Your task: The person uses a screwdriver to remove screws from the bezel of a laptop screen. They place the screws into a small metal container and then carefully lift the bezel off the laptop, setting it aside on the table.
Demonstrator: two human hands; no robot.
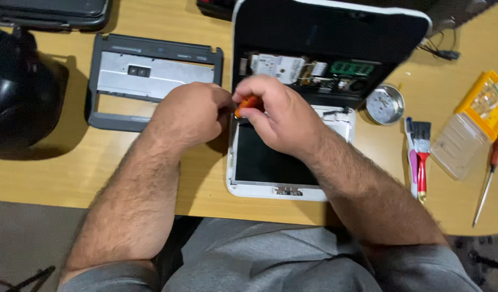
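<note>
Orange-handled screwdriver (248, 103), gripped in closed fingers of right hand (278, 116) over opened white laptop (292, 108) at table (43, 173) centre; left hand (192, 113) curled shut beside it, contents not visible; grey keyboard frame (151, 75) far left, brush (420, 148) right.

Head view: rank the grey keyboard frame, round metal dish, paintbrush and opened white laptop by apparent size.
1. opened white laptop
2. grey keyboard frame
3. paintbrush, longer but slimmer than the dish; the order of these two is unsure
4. round metal dish
</note>
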